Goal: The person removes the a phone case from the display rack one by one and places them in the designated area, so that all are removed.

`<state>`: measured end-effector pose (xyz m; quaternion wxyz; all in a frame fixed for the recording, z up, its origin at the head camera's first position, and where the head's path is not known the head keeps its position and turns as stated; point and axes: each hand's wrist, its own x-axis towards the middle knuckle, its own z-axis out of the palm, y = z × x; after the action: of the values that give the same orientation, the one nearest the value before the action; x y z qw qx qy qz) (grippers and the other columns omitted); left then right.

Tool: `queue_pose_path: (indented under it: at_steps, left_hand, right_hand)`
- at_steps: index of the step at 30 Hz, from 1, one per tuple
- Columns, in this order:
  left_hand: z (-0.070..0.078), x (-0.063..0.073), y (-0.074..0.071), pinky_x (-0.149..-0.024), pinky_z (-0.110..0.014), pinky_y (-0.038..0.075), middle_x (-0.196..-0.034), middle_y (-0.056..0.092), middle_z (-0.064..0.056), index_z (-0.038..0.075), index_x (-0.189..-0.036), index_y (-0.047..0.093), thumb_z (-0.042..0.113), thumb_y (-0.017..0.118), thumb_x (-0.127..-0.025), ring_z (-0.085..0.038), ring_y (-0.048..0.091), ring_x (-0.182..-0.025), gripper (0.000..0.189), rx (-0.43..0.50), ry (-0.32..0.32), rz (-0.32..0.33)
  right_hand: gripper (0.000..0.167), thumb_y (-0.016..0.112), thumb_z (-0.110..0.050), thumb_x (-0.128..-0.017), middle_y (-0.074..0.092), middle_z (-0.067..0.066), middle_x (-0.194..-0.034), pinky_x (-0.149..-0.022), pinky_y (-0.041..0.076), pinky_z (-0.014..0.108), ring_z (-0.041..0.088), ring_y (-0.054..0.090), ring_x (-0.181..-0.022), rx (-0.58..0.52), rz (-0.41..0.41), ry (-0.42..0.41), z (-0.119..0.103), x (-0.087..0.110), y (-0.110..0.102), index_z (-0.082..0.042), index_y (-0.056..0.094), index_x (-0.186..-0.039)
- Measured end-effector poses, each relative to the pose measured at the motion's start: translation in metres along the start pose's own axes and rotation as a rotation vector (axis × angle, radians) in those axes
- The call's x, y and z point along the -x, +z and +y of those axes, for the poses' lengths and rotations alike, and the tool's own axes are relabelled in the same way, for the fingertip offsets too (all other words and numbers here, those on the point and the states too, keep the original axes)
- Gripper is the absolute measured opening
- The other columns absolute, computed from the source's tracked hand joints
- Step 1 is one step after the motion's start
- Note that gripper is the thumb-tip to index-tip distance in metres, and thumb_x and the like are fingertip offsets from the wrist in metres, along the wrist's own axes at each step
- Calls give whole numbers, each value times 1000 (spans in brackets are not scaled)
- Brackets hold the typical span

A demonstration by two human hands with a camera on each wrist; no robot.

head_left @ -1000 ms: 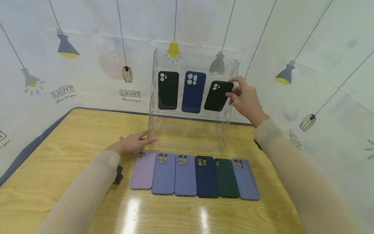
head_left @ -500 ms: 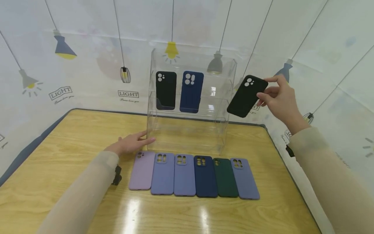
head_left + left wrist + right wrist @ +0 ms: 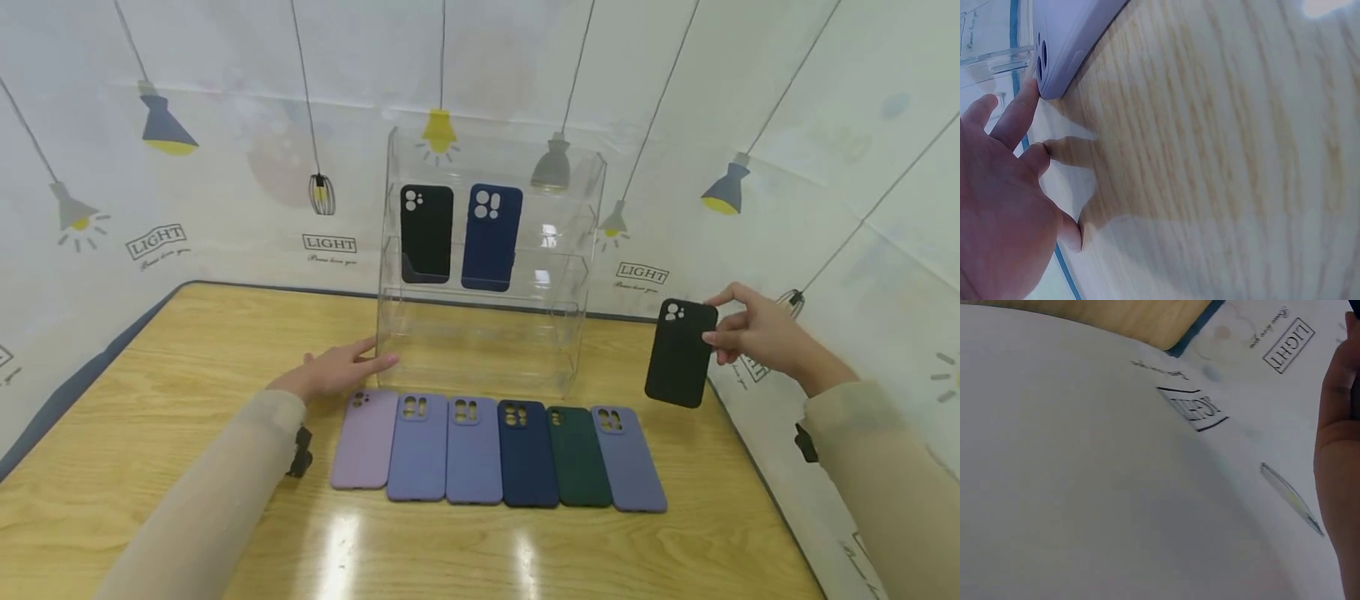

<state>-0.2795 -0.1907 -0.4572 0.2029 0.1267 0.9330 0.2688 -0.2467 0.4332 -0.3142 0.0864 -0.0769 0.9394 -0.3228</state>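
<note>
My right hand [image 3: 761,329] pinches a black phone case [image 3: 678,358] by its right edge, close over the table to the right of a clear acrylic display stand [image 3: 480,333]. The case is nearly upright, its camera cutouts at the top left. At the stand's lower left corner rests my left hand [image 3: 337,367], fingers extended. Another black phone case [image 3: 427,237] and a blue phone case [image 3: 491,242] stand in the rack's upper part. In the left wrist view, a lilac phone case [image 3: 1075,37] lies near the fingertips; the right wrist view shows only part of the hand [image 3: 1341,437].
In front of the stand, several phone cases lie in a row on the wooden table [image 3: 225,500]: lilac, purple-blue, a navy case [image 3: 528,458], a green case [image 3: 581,458] and a purple-blue case [image 3: 630,462] at the right end. A lamp-printed wall covering [image 3: 247,150] rises behind.
My right hand has taken the black phone case out of the stand's upper right, carrying it right and then down toward the table. The left hand stays at the stand's corner.
</note>
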Motion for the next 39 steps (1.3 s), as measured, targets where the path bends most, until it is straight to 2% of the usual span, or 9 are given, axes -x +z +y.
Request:
queue_pose_path:
  at_steps: [4,8,14,25,32,37,39]
  left_hand:
    - [-1,0,1,-115,-91,-10,-170,40,-17,24,-173,18,88,29,-98,-55,24,-159,99,5,9,3]
    - [-3,-3,2,-115,-91,-10,-169,43,-16,24,-172,19,89,29,-97,-54,25,-160,99,5,7,10]
    - [-3,-5,2,-115,-91,-10,-169,43,-16,22,-172,20,89,29,-97,-53,26,-160,101,-1,3,21]
    - [-3,-3,1,-114,-91,-10,-170,41,-17,23,-173,18,87,30,-99,-53,25,-160,98,6,12,14]
    - [-3,-2,2,-115,-91,-11,-171,39,-17,23,-173,18,87,30,-98,-54,24,-160,98,11,12,17]
    - [-3,-1,2,-114,-91,-11,-172,36,-17,25,-173,17,86,30,-99,-54,24,-160,96,9,23,18]
    - [-3,-2,2,-114,-91,-11,-172,36,-17,24,-173,17,86,30,-99,-54,24,-160,97,9,22,18]
  right_hand:
    - [54,67,-7,-104,70,13,-75,-64,62,34,23,68,-66,-48,-153,70,26,3,13,2,36,-147]
    - [49,67,-3,-101,65,12,-71,-59,59,37,22,65,-63,-94,-299,124,44,5,30,3,38,-140]
    - [47,67,-5,-101,61,6,-65,-57,56,34,21,63,-62,-157,-425,171,58,8,54,3,39,-138]
    - [41,68,-5,-100,68,9,-67,-54,51,31,21,65,-60,-151,-451,225,74,13,82,0,42,-133]
    - [42,70,-6,-100,72,13,-68,-54,58,32,21,69,-58,-142,-444,277,77,16,86,0,44,-132]
    - [41,71,-9,-101,74,15,-74,-54,61,33,22,72,-61,-115,-446,290,72,20,87,1,45,-131]
    - [44,71,-13,-102,75,15,-77,-55,62,35,24,74,-63,-97,-445,304,70,20,86,2,45,-135]
